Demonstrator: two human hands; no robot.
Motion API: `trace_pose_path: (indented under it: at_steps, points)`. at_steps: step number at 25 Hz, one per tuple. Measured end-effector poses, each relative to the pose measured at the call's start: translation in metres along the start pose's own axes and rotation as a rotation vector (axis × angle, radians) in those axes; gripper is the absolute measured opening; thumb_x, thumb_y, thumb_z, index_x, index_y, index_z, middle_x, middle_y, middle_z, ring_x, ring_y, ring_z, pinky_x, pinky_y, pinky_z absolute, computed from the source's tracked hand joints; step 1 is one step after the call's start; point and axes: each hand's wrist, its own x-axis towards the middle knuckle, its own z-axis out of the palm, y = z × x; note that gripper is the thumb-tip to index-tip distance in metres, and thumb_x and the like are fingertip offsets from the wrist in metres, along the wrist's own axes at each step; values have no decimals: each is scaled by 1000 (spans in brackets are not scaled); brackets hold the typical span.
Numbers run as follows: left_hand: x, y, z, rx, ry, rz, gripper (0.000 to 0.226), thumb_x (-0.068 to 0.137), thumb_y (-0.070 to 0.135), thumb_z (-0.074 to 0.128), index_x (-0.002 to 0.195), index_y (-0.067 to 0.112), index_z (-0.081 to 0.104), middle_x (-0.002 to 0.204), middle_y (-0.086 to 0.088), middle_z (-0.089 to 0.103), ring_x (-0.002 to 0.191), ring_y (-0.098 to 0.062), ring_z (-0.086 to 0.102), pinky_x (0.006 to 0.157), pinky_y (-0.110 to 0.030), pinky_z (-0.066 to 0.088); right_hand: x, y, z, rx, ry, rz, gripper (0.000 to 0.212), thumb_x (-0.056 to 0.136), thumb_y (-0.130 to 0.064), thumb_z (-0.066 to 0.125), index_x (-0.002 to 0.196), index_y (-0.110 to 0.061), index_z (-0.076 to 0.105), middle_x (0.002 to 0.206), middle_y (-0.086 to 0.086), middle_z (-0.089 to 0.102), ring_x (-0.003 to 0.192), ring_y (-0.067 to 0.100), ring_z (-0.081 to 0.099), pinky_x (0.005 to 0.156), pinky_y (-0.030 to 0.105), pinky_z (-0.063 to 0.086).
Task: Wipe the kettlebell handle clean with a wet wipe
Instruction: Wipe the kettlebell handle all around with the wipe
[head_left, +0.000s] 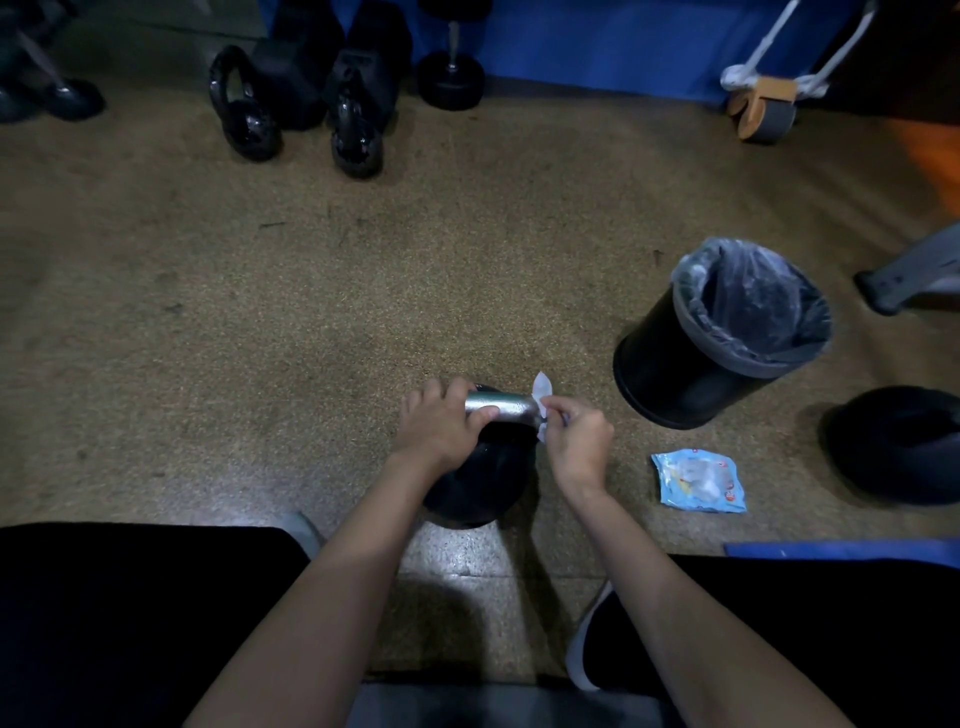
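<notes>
My left hand (441, 423) grips the kettlebell handle (501, 408); my right hand (576, 441) pinches the wet wipe (542, 402) against its right end. Wiping's underway, probably mostly left.

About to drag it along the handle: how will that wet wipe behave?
Probably floppy: the wet wipe drapes over the right end of the handle, corners sticking out. Likely very light: the right hand just pinches it. It may bunch or slide on the shiny metal; the left hand grips the other end.
</notes>
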Motion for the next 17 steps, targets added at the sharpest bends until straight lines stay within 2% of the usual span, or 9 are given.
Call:
trace_pose_path:
  at_steps: [3, 5, 8, 10, 13, 15, 17]
  points:
    - [0, 1, -1, -4, 3, -1, 53, 92, 56, 37, 133, 24, 40, 133, -15, 43, 122, -36, 39, 108, -42, 25, 6, 1, -3, -24, -65, 21, 21, 86, -3, 57, 98, -8, 74, 101, 9, 72, 92, 24, 66, 80, 16, 39]
    - [-1, 1, -1, -4, 9, 4, 52, 92, 56, 38, 132, 23, 40, 132, -15, 44, 122, -36, 40, 108, -42, 25, 15, 2, -4, -40, -123, 72, 21, 86, -5, 58, 97, -10, 74, 102, 7, 73, 95, 23, 67, 85, 20, 44]
    - [-1, 0, 0, -11, 13, 7, 52, 92, 55, 39, 132, 23, 41, 131, -15, 44, 121, -36, 40, 108, -43, 26, 16, 1, -5, -36, -130, 73, 21, 87, -4, 57, 97, -11, 74, 103, 5, 72, 96, 20, 67, 86, 19, 44]
    - [0, -1, 0, -12, 16, 5, 52, 91, 55, 39, 132, 22, 41, 131, -15, 44, 121, -36, 40, 109, -43, 26, 18, 0, -7, -45, -155, 87, 22, 87, -3, 56, 99, -9, 74, 104, 6, 72, 97, 20, 66, 83, 15, 41]
    - [1, 0, 1, -19, 1, 2, 52, 91, 56, 38, 132, 23, 40, 132, -14, 42, 122, -35, 38, 109, -42, 24, 29, -5, -12, -70, -233, 89, 25, 85, 2, 54, 95, -6, 75, 100, 9, 73, 84, 11, 62, 66, 6, 33]
    - [1, 0, 1, -19, 0, -6, 52, 91, 56, 38, 133, 24, 40, 133, -14, 42, 122, -35, 38, 108, -41, 24, 32, -5, -13, -77, -264, 46, 26, 85, 1, 53, 95, -9, 75, 99, 7, 74, 83, 8, 60, 66, 5, 33]
    - [1, 0, 0, -6, 3, -11, 52, 91, 56, 38, 133, 24, 40, 133, -14, 42, 121, -34, 38, 108, -41, 25, 32, -2, -12, -102, -301, 26, 27, 86, -1, 52, 97, -11, 75, 99, 5, 74, 89, 13, 64, 68, 8, 34]
